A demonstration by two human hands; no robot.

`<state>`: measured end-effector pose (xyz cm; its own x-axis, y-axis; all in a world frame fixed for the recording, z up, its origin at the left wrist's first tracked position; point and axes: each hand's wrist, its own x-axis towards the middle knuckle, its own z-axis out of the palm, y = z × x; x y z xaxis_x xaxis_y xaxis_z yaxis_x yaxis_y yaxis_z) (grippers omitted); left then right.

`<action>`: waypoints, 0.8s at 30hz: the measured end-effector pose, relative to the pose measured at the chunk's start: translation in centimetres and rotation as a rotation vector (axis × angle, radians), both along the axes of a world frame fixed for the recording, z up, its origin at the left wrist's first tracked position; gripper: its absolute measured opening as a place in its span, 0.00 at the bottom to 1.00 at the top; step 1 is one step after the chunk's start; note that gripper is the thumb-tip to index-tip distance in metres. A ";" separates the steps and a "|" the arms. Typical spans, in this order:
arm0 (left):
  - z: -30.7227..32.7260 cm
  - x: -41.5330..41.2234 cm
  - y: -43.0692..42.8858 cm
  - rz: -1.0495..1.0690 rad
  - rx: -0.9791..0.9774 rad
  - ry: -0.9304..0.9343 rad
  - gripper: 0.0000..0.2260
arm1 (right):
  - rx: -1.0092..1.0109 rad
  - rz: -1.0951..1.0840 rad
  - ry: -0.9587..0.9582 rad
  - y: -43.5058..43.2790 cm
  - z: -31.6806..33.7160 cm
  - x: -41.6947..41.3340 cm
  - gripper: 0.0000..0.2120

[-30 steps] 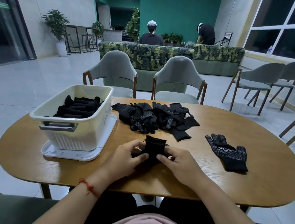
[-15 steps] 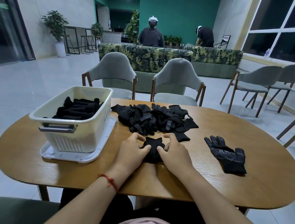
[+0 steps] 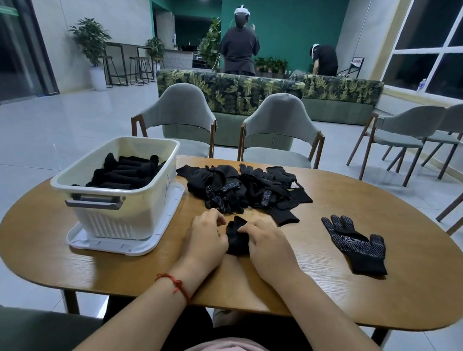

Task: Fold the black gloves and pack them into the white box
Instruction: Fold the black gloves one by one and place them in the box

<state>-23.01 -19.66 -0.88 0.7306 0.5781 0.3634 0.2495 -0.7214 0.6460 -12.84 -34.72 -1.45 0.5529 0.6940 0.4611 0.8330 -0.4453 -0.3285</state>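
Observation:
A folded black glove (image 3: pixel 237 236) lies on the wooden table (image 3: pixel 381 295) between my hands. My left hand (image 3: pixel 206 237) grips its left side with curled fingers. My right hand (image 3: pixel 268 243) holds its right side, fingers curled over the cloth. A white box (image 3: pixel 127 211) stands at the left on its lid (image 3: pixel 125 246), with several folded black gloves (image 3: pixel 126 172) inside. A heap of loose black gloves (image 3: pixel 243 188) lies just beyond my hands. One dotted black glove (image 3: pixel 358 243) lies flat at the right.
Two grey chairs (image 3: pixel 281 129) stand at the table's far side, more chairs (image 3: pixel 411 134) at the right. A leaf-patterned sofa (image 3: pixel 231 89) lies behind them. Two people (image 3: pixel 240 46) stand far back.
The glove bundle has become narrower and more compact between my hands. My hands have drawn closer around it. The person in the background has stood up.

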 end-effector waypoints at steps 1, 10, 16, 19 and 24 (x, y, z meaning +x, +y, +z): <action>-0.1 0.0 0.0 -0.004 0.042 0.003 0.14 | -0.002 -0.007 0.024 0.0 0.0 0.1 0.18; 0.0 -1.4 1.0 -0.430 0.316 0.005 0.13 | -0.153 0.094 0.120 -1.1 2.9 0.8 0.21; 1.2 -1.1 0.6 -0.308 0.335 -0.069 0.09 | -0.125 0.146 0.106 -1.1 3.7 1.9 0.25; 1.9 -1.3 0.7 -0.323 0.304 -0.065 0.08 | -0.072 0.222 0.240 -1.3 4.3 2.3 0.18; 4.6 -1.8 1.4 -0.346 0.112 -0.110 0.04 | 0.106 0.347 0.656 -1.2 5.9 2.7 0.09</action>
